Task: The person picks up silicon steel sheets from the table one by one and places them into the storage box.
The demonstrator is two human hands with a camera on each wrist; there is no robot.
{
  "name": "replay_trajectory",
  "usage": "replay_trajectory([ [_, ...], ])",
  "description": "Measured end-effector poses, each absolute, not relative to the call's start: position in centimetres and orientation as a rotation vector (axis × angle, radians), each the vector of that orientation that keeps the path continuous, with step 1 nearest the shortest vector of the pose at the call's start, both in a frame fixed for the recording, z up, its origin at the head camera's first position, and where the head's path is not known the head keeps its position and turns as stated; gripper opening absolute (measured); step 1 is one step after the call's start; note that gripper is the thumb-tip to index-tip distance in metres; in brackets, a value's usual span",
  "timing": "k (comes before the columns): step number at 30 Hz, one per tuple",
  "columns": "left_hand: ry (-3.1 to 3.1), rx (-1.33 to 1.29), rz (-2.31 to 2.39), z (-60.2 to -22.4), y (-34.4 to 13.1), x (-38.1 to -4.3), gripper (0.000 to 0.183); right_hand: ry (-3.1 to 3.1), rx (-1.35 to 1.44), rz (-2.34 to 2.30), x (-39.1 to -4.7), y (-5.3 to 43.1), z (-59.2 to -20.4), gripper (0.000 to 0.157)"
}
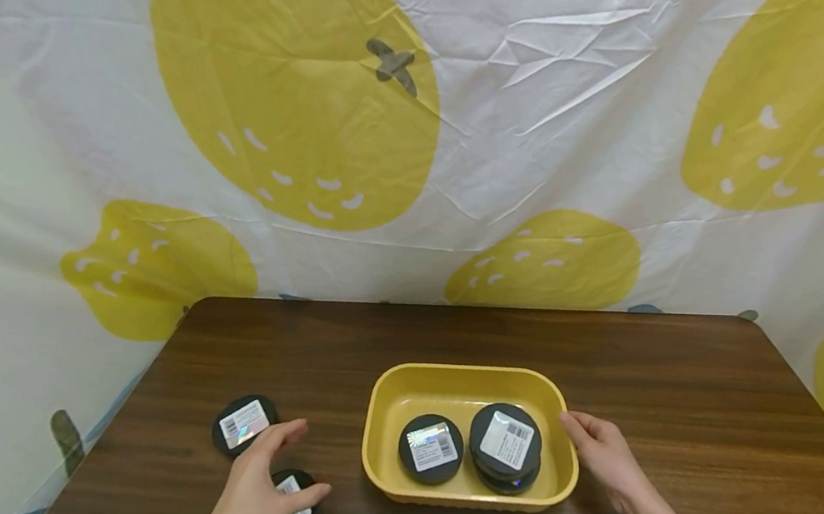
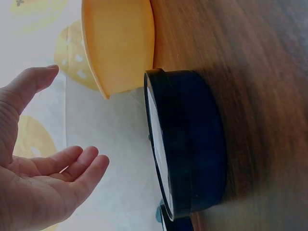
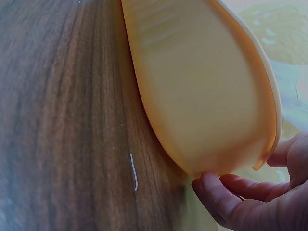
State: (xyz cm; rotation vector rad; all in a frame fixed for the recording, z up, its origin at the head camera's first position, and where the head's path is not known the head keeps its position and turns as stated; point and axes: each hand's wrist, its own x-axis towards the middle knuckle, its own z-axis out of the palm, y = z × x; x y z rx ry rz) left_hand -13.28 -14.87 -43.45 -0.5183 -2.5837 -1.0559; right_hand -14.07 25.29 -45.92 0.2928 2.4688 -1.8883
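Observation:
My left hand [image 1: 251, 485] hovers over a round black container [image 1: 289, 508] with a white label. Its thumb and fingers are spread apart and hold nothing; in the left wrist view a gap separates them from the container's side [image 2: 197, 139]. Just behind lies another black container [image 1: 244, 423], partly covered by the fingers. My right hand [image 1: 606, 452] grips the right end of a yellow plastic basin [image 1: 461, 366], thumb at the rim and fingers against the outer wall [image 3: 207, 86]. Inside the basin are one labelled container [image 1: 431, 449] on the left and a stack [image 1: 505, 440] on the right.
Everything stands on a dark brown wooden table [image 1: 698, 394] with rounded far corners. A white cloth [image 1: 522, 153] printed with yellow fruit hangs behind it and along its sides. A small white mark [image 3: 133, 173] shows on the wood beside the basin.

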Motion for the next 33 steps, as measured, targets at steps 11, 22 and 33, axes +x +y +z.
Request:
replay_trajectory([
  [11,-2.539,-0.53,-1.076,-44.2,-15.6,-13.1,0.069,2.463,0.311,-1.885,-14.1,25.2,-45.8,0.043],
  [22,-2.573,-0.459,-1.075,-45.0,-16.2,-12.5,0.071,2.458,0.311,-1.872,-14.2,25.3,-45.9,0.043],
  [33,-2.618,-0.392,-1.044,-45.7,-16.4,-12.1,0.07,2.453,0.31,-1.871,-14.2,25.4,-46.0,0.044],
])
